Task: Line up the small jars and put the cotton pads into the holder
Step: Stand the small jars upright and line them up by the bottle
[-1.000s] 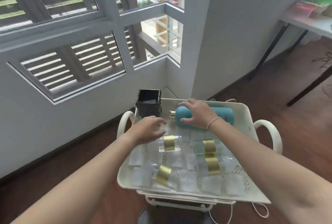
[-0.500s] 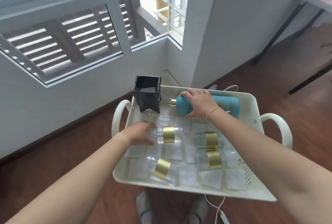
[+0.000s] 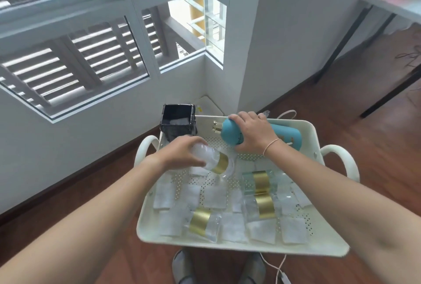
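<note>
A white perforated tray [image 3: 237, 244] holds several clear jars with gold bands and several white cotton pads [image 3: 215, 197] strewn flat. My left hand [image 3: 182, 152] grips one clear jar [image 3: 216, 162] by its base and holds it tilted just above the tray's back left. Two jars [image 3: 260, 182] lie side by side at the right, and one jar [image 3: 201, 221] lies near the front. The black square holder [image 3: 178, 122] stands at the back left corner with white pads inside. My right hand [image 3: 254, 132] rests on a teal bottle [image 3: 284, 135] lying along the back.
The tray sits on a cart with white loop handles [image 3: 341, 160] on both sides. A white wall and louvred window are close behind. My feet [image 3: 184, 265] and a white cable [image 3: 278, 267] show on the wooden floor below. A black-legged table [image 3: 387, 10] stands at the far right.
My left hand took hold of the back left jar and lifted it off the tray, tilting it. My right hand stays on the teal bottle. The view dipped lower.
</note>
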Action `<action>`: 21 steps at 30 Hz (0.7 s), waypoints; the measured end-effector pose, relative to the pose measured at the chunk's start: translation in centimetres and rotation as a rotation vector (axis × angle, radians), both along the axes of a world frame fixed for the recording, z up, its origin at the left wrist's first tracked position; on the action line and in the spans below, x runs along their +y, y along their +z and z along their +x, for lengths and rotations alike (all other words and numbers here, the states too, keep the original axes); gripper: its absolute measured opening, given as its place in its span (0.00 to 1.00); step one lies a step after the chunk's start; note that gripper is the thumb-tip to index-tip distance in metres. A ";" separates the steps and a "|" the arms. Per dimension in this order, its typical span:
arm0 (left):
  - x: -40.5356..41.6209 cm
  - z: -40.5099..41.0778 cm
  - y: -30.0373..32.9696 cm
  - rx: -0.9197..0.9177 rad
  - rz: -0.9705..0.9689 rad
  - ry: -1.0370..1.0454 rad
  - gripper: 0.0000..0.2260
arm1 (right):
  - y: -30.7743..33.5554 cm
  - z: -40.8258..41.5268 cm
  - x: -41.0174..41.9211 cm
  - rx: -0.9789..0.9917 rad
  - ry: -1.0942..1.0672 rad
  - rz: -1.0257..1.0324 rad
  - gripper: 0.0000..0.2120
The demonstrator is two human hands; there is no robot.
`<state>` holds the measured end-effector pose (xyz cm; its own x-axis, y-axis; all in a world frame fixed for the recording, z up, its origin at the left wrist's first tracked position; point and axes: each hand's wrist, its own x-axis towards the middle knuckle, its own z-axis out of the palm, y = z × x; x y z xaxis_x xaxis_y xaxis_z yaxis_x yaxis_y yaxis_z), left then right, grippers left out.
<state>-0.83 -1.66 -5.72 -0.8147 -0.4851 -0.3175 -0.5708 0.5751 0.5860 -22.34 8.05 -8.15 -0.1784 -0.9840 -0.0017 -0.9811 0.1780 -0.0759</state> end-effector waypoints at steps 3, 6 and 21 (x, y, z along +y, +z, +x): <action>0.0 -2.1 1.7 0.064 -0.035 -0.049 0.22 | 2.0 -1.2 1.1 -0.105 -0.090 -0.120 0.37; 0.4 -4.7 3.0 0.118 -0.042 -0.096 0.23 | 3.9 -2.9 2.8 -0.235 -0.205 -0.286 0.36; 3.8 -15.9 1.0 0.114 -0.135 -0.240 0.25 | 4.3 -7.1 11.3 -0.583 -0.616 -0.748 0.40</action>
